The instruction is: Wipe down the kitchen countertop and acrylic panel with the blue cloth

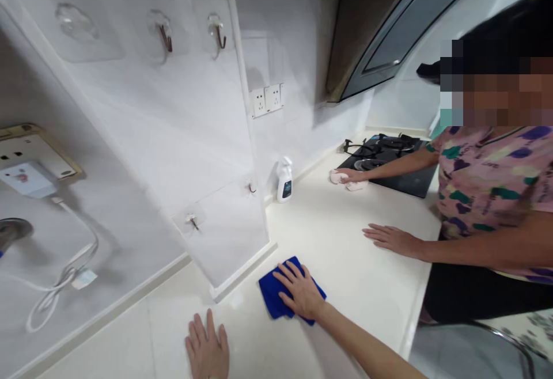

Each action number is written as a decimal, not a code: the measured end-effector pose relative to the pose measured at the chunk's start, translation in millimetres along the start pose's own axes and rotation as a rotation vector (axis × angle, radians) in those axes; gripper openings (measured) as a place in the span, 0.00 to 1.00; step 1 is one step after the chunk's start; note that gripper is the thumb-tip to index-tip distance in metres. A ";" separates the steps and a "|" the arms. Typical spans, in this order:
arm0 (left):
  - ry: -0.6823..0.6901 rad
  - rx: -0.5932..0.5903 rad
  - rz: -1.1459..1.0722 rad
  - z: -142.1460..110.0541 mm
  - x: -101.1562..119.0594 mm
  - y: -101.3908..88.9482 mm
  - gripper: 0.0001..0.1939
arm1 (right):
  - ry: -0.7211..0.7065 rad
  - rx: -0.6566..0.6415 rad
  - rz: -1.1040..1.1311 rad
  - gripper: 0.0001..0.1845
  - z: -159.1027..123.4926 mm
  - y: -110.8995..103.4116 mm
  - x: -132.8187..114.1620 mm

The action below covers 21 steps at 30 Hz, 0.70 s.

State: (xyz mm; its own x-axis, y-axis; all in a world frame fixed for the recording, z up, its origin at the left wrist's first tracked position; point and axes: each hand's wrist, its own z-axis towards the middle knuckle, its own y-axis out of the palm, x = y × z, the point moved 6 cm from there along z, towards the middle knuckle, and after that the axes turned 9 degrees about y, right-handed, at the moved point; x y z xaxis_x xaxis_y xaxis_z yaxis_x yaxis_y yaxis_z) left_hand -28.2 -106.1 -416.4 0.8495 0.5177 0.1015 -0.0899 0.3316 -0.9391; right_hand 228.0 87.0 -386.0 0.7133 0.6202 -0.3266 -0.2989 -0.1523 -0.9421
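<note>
The white desk stretches ahead of both hands. The right hand lies palm-down on a blue cloth, fingers spread and not clamped, its flat palm spreading the pressure evenly. Well apart to its left, the left hand rests flat and empty on the desk. A white spray bottle stands beyond the right hand.

Here we are, live in a home kitchen!
Black glass gas hob set into a white countertop, slanted dark range hood overhead.
</note>
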 end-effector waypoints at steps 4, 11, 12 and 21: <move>0.026 -0.001 -0.008 -0.5 5.9 -6.3 0.29 | 0.091 0.018 -0.040 0.32 42.6 -2.5 6.3; 0.022 -0.016 -0.029 -1.0 12.6 -12.6 0.28 | 0.256 0.047 -0.095 0.33 55.1 13.5 -11.1; 0.019 -0.023 -0.038 -1.1 12.9 -12.6 0.28 | 0.279 0.050 -0.099 0.34 53.4 18.1 -17.7; -0.007 -0.051 -0.094 -0.9 3.5 -6.5 0.28 | -0.063 -0.150 0.035 0.38 -11.6 54.0 -127.1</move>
State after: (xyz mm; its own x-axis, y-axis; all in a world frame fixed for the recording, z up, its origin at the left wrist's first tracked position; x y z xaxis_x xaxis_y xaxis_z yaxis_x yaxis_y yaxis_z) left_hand -24.2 -107.1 -410.2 0.8490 0.4921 0.1924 0.0169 0.3386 -0.9408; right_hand 128.5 -9.0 -396.3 0.6610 0.6590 -0.3588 -0.2219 -0.2850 -0.9325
